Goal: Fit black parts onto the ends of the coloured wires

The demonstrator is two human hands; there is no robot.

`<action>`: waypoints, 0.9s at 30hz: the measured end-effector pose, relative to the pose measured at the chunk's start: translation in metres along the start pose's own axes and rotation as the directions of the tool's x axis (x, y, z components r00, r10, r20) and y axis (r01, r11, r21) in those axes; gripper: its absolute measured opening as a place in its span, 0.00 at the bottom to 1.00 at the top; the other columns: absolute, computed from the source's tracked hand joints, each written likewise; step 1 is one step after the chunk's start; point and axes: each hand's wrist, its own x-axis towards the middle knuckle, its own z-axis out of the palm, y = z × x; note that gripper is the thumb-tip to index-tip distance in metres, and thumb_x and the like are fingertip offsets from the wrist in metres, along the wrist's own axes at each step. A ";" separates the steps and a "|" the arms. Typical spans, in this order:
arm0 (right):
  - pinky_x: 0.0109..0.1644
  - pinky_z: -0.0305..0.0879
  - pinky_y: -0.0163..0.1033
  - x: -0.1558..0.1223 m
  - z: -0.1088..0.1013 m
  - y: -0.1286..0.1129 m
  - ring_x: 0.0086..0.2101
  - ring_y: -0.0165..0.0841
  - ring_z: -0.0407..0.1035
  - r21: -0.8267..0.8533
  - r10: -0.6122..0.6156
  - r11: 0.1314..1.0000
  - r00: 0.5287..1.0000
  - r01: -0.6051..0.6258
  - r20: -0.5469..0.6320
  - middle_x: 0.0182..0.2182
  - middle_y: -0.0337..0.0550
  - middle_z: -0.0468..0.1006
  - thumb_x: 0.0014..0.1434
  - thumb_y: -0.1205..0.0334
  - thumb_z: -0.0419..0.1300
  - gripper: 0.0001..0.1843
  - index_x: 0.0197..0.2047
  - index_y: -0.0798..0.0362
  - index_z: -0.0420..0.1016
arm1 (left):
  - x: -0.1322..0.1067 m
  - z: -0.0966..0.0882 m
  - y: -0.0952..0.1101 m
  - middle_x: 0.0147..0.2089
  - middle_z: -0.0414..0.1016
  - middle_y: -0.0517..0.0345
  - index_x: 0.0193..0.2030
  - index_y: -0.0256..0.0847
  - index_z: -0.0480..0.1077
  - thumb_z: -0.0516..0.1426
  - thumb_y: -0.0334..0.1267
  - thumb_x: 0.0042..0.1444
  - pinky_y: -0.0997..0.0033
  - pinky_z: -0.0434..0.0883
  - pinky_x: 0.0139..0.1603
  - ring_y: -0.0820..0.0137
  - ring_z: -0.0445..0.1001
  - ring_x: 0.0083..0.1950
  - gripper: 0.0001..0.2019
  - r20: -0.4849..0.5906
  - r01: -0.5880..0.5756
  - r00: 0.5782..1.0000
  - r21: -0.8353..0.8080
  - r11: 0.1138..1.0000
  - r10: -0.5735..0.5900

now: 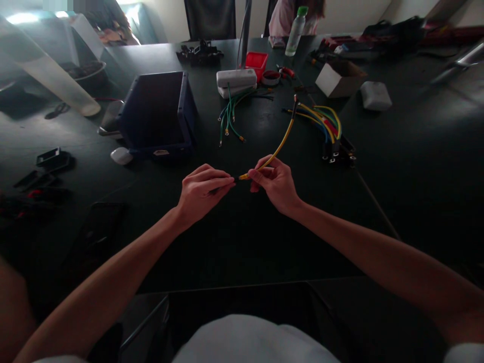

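The yellow wire (282, 143) arcs above the tabletop (264, 242), its near end pinched in the fingers of your right hand (276, 184). Your left hand (202, 189) pinches a small dark piece (235, 179) at that tip. Grip close to the tip, ends in line.

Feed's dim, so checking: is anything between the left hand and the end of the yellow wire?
Nothing visible. The left hand pinches a small dark piece at the end of the yellow wire, and the right hand grips the wire beside it.
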 end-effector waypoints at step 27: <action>0.23 0.69 0.32 0.000 0.000 0.001 0.21 0.26 0.71 -0.001 0.006 1.000 1.000 -0.006 0.015 0.25 0.33 0.76 0.49 0.49 0.70 0.21 0.36 0.51 0.65 | 0.001 0.001 0.002 0.37 0.81 0.56 0.38 0.42 0.79 0.64 0.33 0.55 0.72 0.73 0.34 0.73 0.74 0.34 0.05 0.006 0.003 1.000 -0.003 1.000 -0.003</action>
